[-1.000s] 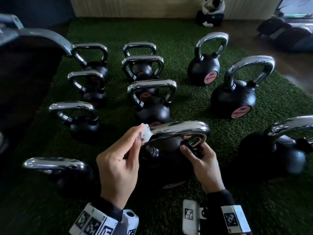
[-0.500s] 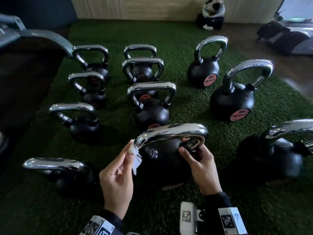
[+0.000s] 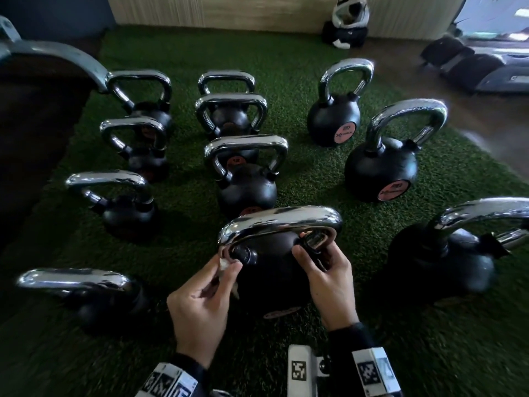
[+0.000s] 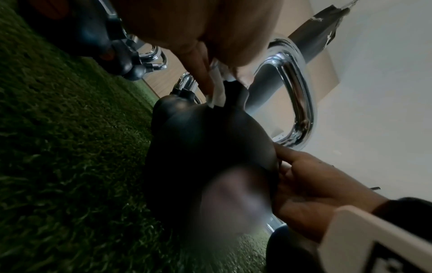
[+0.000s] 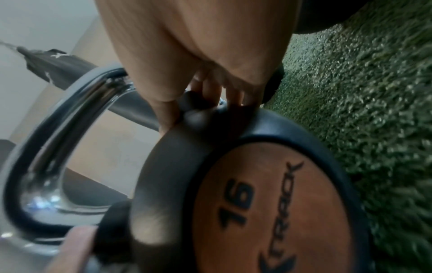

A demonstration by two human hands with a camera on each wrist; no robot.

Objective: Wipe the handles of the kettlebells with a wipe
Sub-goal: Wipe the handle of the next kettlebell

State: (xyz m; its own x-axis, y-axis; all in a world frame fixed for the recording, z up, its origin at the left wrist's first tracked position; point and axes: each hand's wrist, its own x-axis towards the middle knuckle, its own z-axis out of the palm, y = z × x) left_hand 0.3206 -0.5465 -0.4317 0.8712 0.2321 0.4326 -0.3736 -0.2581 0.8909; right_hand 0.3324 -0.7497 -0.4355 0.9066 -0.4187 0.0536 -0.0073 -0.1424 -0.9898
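Note:
A black kettlebell (image 3: 269, 279) with a chrome handle (image 3: 280, 222) and an orange "16" label (image 5: 268, 212) stands on the turf nearest me. My left hand (image 3: 200, 305) pinches a white wipe (image 3: 224, 263) against the base of the handle's left leg; the wipe (image 4: 217, 88) shows between fingers and black collar in the left wrist view. My right hand (image 3: 326, 279) grips the foot of the handle's right leg, fingers curled round it (image 5: 210, 88).
Several more chrome-handled kettlebells stand in rows on the green turf (image 3: 315, 179), one close at the right (image 3: 440, 262) and one at the near left (image 3: 100, 299). A dark bench (image 3: 34, 116) fills the left side. Bags lie by the far wall (image 3: 346, 24).
My left hand slid the wipe down from the handle's top left bend to the base of the left leg. The right hand kept its grip.

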